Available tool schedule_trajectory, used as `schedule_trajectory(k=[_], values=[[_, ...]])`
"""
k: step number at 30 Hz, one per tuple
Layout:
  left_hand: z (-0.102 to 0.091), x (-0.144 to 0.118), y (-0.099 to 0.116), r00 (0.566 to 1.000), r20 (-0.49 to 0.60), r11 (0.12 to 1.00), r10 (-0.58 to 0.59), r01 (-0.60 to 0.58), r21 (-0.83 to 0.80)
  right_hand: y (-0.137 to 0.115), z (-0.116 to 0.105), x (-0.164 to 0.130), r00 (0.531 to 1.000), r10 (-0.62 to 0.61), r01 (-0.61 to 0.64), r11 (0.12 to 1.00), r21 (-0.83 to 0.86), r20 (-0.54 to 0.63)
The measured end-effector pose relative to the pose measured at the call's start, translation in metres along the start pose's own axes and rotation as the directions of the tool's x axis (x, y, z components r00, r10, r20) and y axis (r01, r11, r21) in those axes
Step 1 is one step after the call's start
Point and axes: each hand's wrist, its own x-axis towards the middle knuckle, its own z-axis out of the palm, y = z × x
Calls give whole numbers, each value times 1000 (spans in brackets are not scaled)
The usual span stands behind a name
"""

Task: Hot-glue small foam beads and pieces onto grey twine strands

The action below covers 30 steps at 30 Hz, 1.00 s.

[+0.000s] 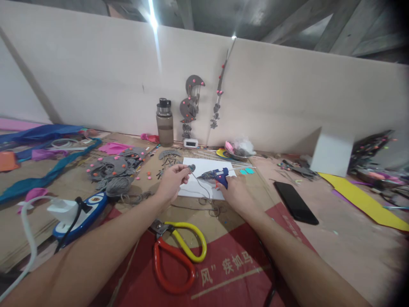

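My left hand (pixel 172 182) pinches a small dark grey piece (pixel 192 167) between thumb and fingertips. A grey yarn strand (pixel 201 184) hangs from it and trails in loops over the cardboard. Facing it, my right hand (pixel 237 194) is closed round the grip of a blue hot glue gun (pixel 221 175), whose nozzle points left, just short of the grey piece. Both hands are over a white sheet of paper (pixel 204 164). Two turquoise cut-outs (pixel 247 171) lie right of the glue gun. Scissors (pixel 179 251) with one red and one yellow handle rest nearer me.
A blue power strip (pixel 96 200), a grey yarn ball (pixel 117 186) and felt pieces (pixel 110 167) are at left. Behind stand a water bottle (pixel 165 125) and a small digital display (pixel 191 143). A black phone (pixel 295 202) and a yellow sheet (pixel 361 200) lie right.
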Motion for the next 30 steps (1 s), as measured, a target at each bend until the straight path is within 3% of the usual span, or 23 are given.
schedule_trajectory(k=[5, 9, 12, 15, 18, 20, 25, 30], values=[[5, -5, 3, 1000, 7, 999, 4, -5, 45, -11, -8, -4, 993, -78, 77, 997, -24, -92], [9, -10, 4, 999, 39, 992, 20, -25, 121, -41, -13, -13, 970, -216, 238, 942, 238, -115], [12, -17, 7, 994, 49, 949, 100, -110, 294, -61, -7, -21, 992, -123, 117, 871, 476, -21], [17, -27, 14, 964, 82, 838, 254, -262, 479, -69, 5, -23, 997, -48, -8, 739, 674, 64], [23, -33, 19, 941, 122, 795, 316, -333, 506, -70, 12, -21, 991, -21, -103, 535, 839, 135], [24, -34, 19, 950, 100, 818, 294, -304, 488, -69, 11, -20, 989, -21, -121, 472, 873, 148], [22, -29, 11, 989, 47, 935, 141, -148, 324, -68, 3, -21, 1000, -27, 19, 644, 765, -2], [22, -28, 7, 996, 60, 979, 67, -77, 189, -66, 1, -19, 1000, -14, 14, 688, 726, -6]])
